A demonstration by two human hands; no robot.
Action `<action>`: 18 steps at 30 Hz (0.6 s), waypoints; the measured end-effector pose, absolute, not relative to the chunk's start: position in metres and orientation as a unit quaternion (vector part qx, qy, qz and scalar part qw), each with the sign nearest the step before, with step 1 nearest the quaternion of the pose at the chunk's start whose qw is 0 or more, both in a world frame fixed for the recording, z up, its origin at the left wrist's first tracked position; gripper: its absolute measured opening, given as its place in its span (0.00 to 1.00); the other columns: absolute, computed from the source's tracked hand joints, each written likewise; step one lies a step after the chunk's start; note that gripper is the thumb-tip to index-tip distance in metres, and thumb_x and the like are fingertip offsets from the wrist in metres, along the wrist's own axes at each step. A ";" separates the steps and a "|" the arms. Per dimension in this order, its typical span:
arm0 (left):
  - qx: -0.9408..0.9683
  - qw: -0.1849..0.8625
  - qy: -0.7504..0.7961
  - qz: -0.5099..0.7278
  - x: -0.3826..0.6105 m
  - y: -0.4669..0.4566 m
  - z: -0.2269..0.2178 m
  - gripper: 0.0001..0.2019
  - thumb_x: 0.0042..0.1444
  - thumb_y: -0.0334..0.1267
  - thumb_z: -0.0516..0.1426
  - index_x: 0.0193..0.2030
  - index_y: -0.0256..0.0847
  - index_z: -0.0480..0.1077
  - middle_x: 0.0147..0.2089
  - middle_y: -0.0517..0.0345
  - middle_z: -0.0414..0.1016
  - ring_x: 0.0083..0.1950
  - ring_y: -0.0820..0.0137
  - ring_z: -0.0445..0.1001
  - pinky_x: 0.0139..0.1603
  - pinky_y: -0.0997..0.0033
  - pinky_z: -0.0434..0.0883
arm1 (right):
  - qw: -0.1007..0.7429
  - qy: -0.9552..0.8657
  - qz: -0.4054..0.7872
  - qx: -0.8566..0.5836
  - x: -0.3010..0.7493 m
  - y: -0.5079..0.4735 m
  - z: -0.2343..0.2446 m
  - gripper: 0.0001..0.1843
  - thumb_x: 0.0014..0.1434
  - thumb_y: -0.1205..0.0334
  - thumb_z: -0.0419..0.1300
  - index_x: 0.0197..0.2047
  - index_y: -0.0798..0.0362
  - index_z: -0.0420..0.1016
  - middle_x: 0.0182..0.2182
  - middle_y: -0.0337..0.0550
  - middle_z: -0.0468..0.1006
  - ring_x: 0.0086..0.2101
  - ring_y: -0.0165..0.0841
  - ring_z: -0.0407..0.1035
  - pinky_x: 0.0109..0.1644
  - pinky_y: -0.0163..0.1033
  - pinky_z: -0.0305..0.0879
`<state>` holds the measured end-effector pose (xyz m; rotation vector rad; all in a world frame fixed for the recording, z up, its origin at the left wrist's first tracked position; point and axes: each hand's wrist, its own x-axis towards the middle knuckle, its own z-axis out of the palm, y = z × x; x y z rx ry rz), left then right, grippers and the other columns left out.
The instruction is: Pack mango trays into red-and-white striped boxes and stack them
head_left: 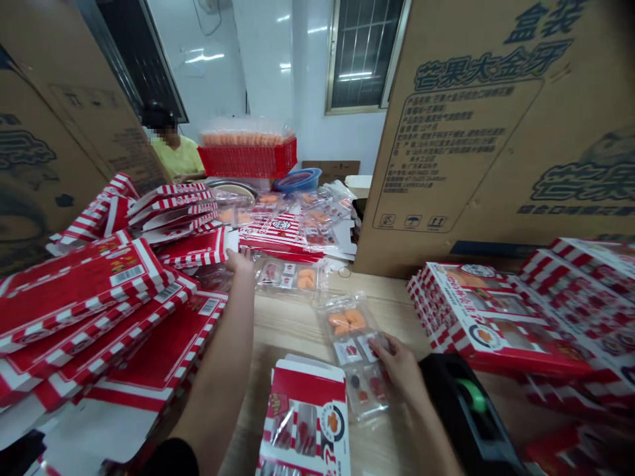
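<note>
The right hand lay on a clear plastic tray of orange and red sweets at lower centre of the frame, fingers slightly spread and pressing on its edge, while the left hand reached a flat red-and-white striped box at left centre, its fingers bent against the edge, the grip unclear. An open printed carton lay just below the tray, near a black tape dispenser

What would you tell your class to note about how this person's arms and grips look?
The left grip and right grip are bare hands, with no gloves, and no watch or ring shows. The forearms are bare, and a dark sleeve shows at the top of the left arm.
</note>
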<state>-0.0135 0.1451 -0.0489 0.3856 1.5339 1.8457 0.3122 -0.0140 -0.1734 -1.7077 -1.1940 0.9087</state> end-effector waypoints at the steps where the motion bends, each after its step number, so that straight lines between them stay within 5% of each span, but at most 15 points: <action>1: 0.154 0.361 0.581 0.713 -0.006 0.139 -0.047 0.17 0.60 0.41 0.55 0.54 0.38 0.65 0.53 0.50 0.69 0.48 0.64 0.72 0.46 0.57 0.73 | 0.429 -0.475 0.370 -0.674 0.311 -0.015 -0.168 0.24 0.41 0.45 0.61 0.35 0.55 0.74 0.27 0.47 0.81 0.30 0.45 0.75 0.34 0.45 0.68; 7: 0.242 0.463 0.525 0.672 0.044 0.064 -0.065 0.10 0.61 0.32 0.50 0.47 0.34 0.68 0.39 0.50 0.75 0.38 0.67 0.76 0.38 0.63 0.75 | 0.494 -0.470 0.371 -0.631 0.309 -0.027 -0.135 0.19 0.44 0.44 0.62 0.29 0.53 0.73 0.20 0.40 0.75 0.25 0.38 0.70 0.31 0.41 0.67; 12: 0.285 0.424 0.538 0.670 0.045 0.009 -0.074 0.28 0.53 0.29 0.55 0.60 0.50 0.58 0.51 0.58 0.72 0.52 0.66 0.71 0.46 0.70 0.73 | 0.561 -0.463 0.339 -0.597 0.314 -0.037 -0.112 0.19 0.45 0.44 0.63 0.30 0.50 0.67 0.24 0.39 0.74 0.28 0.36 0.69 0.36 0.41 0.67; 15: 0.352 0.456 0.529 0.623 0.036 -0.008 -0.063 0.21 0.50 0.32 0.58 0.52 0.46 0.69 0.53 0.57 0.72 0.56 0.63 0.68 0.47 0.70 0.72 | 0.599 -0.446 0.315 -0.586 0.312 -0.044 -0.102 0.20 0.46 0.45 0.63 0.34 0.49 0.63 0.29 0.40 0.74 0.31 0.36 0.70 0.38 0.42 0.68; 18: 0.414 0.553 0.482 0.539 0.028 -0.021 -0.050 0.17 0.48 0.38 0.59 0.48 0.44 0.73 0.50 0.54 0.74 0.49 0.60 0.72 0.40 0.65 0.75 | 0.628 -0.429 0.293 -0.579 0.309 -0.055 -0.091 0.22 0.46 0.47 0.64 0.38 0.49 0.62 0.34 0.43 0.75 0.36 0.39 0.72 0.42 0.44 0.68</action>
